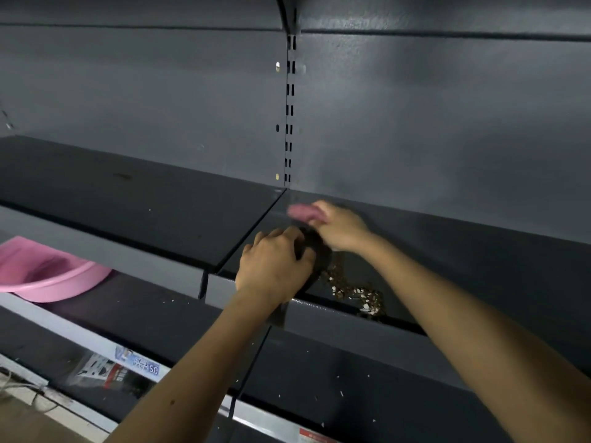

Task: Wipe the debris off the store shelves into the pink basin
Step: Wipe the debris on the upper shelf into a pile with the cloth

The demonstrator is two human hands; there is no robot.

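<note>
Dark shelf (479,257) bears debris (351,289) trailing diagonally rightward to its front lip

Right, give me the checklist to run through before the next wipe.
1. Grip on the pink cloth: ok, the right hand holds it, though it is blurred.
2. Grip of the left hand on the dark object: ok. What the object is: cannot tell.
3. The debris gathered: ok, piled near the front edge of the shelf.
4. The pink basin under the pile: not ok, it sits on the lower shelf, far to the left.
5. Lower shelf free of bits: not ok, pale flecks are scattered over it.
</note>
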